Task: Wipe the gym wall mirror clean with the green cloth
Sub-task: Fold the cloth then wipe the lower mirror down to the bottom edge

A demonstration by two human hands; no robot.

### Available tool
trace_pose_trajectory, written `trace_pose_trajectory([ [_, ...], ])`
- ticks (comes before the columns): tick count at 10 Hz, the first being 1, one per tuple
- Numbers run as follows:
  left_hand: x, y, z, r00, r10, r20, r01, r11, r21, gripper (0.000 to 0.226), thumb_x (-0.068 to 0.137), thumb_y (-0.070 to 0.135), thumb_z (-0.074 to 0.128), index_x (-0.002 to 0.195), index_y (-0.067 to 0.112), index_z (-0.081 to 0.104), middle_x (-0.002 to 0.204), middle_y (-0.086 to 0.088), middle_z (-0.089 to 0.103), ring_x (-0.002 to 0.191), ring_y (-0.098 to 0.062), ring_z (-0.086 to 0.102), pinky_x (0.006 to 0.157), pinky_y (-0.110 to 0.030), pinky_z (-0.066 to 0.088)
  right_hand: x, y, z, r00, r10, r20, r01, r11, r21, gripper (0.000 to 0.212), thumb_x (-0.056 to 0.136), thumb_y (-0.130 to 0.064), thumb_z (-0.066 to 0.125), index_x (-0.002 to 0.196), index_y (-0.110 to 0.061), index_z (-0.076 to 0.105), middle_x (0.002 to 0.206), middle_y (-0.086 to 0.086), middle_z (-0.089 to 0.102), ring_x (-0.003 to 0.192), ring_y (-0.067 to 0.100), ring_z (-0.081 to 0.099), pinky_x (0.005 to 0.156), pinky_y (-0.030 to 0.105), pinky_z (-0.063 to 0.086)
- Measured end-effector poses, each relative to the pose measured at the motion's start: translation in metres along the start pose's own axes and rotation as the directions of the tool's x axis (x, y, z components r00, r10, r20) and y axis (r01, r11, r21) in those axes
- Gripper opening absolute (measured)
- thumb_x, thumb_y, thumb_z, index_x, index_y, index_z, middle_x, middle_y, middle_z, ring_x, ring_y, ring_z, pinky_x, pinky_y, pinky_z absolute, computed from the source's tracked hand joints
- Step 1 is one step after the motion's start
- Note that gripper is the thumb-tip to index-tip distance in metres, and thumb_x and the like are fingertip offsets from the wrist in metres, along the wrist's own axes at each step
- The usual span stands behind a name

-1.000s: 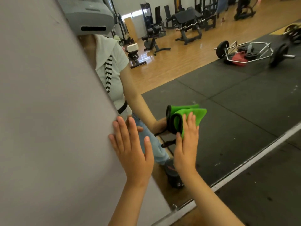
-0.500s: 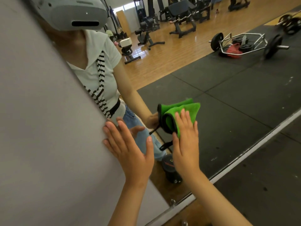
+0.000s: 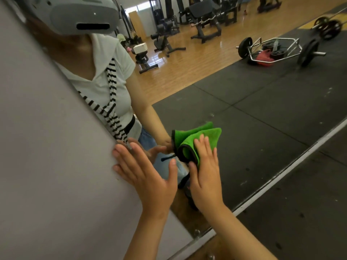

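The wall mirror (image 3: 253, 117) fills the right and middle of the head view, reflecting the gym floor and me. My right hand (image 3: 204, 171) presses the folded green cloth (image 3: 208, 135), edged in black, flat against the glass with straight fingers. My left hand (image 3: 144, 175) lies flat with spread fingers across the mirror's left edge, partly on the grey wall panel (image 3: 47, 147). The cloth's reflection sits just behind it.
The mirror's metal bottom frame (image 3: 281, 175) runs diagonally down to the lower middle, with black rubber floor (image 3: 300, 222) below it. Reflected in the glass are a loaded hex bar (image 3: 277, 49), weight benches and wooden flooring.
My view has shifted so more of my reflection shows. The right hand and cloth have slid slightly left and down on the glass. The left hand stays on the mirror's edge.
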State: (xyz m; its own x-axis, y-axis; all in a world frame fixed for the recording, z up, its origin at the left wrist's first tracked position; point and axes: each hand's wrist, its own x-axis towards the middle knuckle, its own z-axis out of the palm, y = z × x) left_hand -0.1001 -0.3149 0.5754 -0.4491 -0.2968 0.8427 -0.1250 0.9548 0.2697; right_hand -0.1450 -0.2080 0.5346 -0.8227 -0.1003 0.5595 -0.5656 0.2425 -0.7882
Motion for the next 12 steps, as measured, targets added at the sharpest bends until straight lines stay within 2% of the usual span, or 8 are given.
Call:
trace_pose_trajectory([
  [1, -0.001, 0.0, -0.001, 1.0, 0.014, 0.008, -0.014, 1.0, 0.004, 0.103, 0.091, 0.048, 0.055, 0.157, 0.017, -0.017, 0.162, 0.005, -0.031, 0.152, -0.02, -0.022, 0.122, -0.038, -0.013, 0.015, -0.004, -0.004, 1.0, 0.013, -0.011, -0.013, 0.999, 0.045, 0.055, 0.101, -0.026, 0.039, 0.152, -0.036, 0.019, 0.16, -0.03, 0.007, 0.153, 0.005, 0.006, 0.125, 0.03, 0.001],
  [2, -0.001, -0.001, -0.002, 1.0, 0.02, 0.014, -0.02, 1.0, 0.01, 0.103, 0.09, 0.047, 0.056, 0.157, 0.018, -0.017, 0.162, 0.005, -0.031, 0.152, -0.019, -0.022, 0.122, -0.038, -0.013, 0.024, -0.011, -0.007, 1.0, 0.0, -0.019, 0.002, 0.995, 0.105, 0.055, 0.103, -0.033, 0.04, 0.153, -0.032, 0.018, 0.159, -0.036, -0.001, 0.153, 0.006, 0.002, 0.126, 0.042, 0.008],
  [3, -0.001, -0.001, -0.003, 0.999, 0.026, 0.022, -0.026, 1.0, -0.003, 0.102, 0.091, 0.045, 0.056, 0.157, 0.02, -0.018, 0.162, 0.006, -0.032, 0.152, -0.019, -0.023, 0.122, -0.038, -0.013, 0.022, -0.016, -0.008, 1.0, 0.01, -0.026, -0.006, 0.988, 0.154, 0.059, 0.103, -0.05, 0.037, 0.155, -0.027, 0.019, 0.162, -0.029, 0.002, 0.154, 0.01, 0.002, 0.124, 0.05, 0.015],
  [4, -0.002, -0.002, -0.004, 0.999, 0.029, 0.029, -0.029, 1.0, -0.012, 0.101, 0.092, 0.044, 0.055, 0.157, 0.02, -0.019, 0.161, 0.006, -0.032, 0.152, -0.018, -0.023, 0.123, -0.039, -0.013, 0.02, -0.017, -0.008, 0.998, 0.026, -0.052, -0.014, 0.977, 0.212, 0.062, 0.102, -0.057, 0.032, 0.154, -0.022, 0.028, 0.164, -0.02, 0.012, 0.154, 0.013, 0.009, 0.125, 0.038, 0.016],
  [7, -0.003, -0.003, -0.002, 1.0, 0.015, 0.02, -0.015, 1.0, 0.01, 0.101, 0.091, 0.045, 0.054, 0.157, 0.019, -0.018, 0.162, 0.005, -0.031, 0.152, -0.019, -0.022, 0.123, -0.039, -0.013, 0.049, -0.022, -0.014, 0.933, 0.126, -0.337, -0.043, 0.969, 0.244, 0.036, 0.098, -0.038, 0.051, 0.11, -0.009, 0.069, 0.124, -0.007, 0.056, 0.123, 0.005, 0.045, 0.104, 0.024, 0.038],
  [9, -0.004, -0.003, 0.002, 1.0, 0.007, 0.011, -0.007, 1.0, 0.014, 0.103, 0.09, 0.046, 0.055, 0.158, 0.019, -0.017, 0.162, 0.005, -0.031, 0.152, -0.019, -0.022, 0.123, -0.039, -0.013, 0.053, -0.026, -0.016, 0.918, 0.108, -0.381, -0.031, 0.978, 0.204, 0.021, 0.091, -0.032, 0.062, 0.102, -0.016, 0.067, 0.114, -0.011, 0.054, 0.118, 0.01, 0.05, 0.102, 0.026, 0.043],
  [11, -0.004, -0.003, 0.003, 1.0, 0.008, 0.009, -0.009, 1.0, 0.025, 0.103, 0.089, 0.047, 0.056, 0.158, 0.019, -0.017, 0.163, 0.005, -0.03, 0.152, -0.02, -0.021, 0.123, -0.039, -0.013, 0.055, -0.028, -0.021, 0.896, 0.25, -0.367, -0.162, 0.954, 0.253, 0.042, 0.083, -0.037, 0.07, 0.117, -0.017, 0.056, 0.112, -0.011, 0.049, 0.115, 0.017, 0.053, 0.097, 0.034, 0.05],
  [12, -0.003, -0.002, 0.003, 1.0, 0.001, 0.01, -0.001, 0.999, 0.035, 0.103, 0.09, 0.048, 0.055, 0.158, 0.019, -0.017, 0.163, 0.004, -0.031, 0.152, -0.02, -0.022, 0.122, -0.039, -0.013, 0.058, -0.03, -0.021, 0.886, 0.248, -0.392, -0.166, 0.958, 0.232, 0.034, 0.084, -0.024, 0.073, 0.113, -0.014, 0.06, 0.111, -0.011, 0.052, 0.114, 0.018, 0.055, 0.096, 0.035, 0.051],
])
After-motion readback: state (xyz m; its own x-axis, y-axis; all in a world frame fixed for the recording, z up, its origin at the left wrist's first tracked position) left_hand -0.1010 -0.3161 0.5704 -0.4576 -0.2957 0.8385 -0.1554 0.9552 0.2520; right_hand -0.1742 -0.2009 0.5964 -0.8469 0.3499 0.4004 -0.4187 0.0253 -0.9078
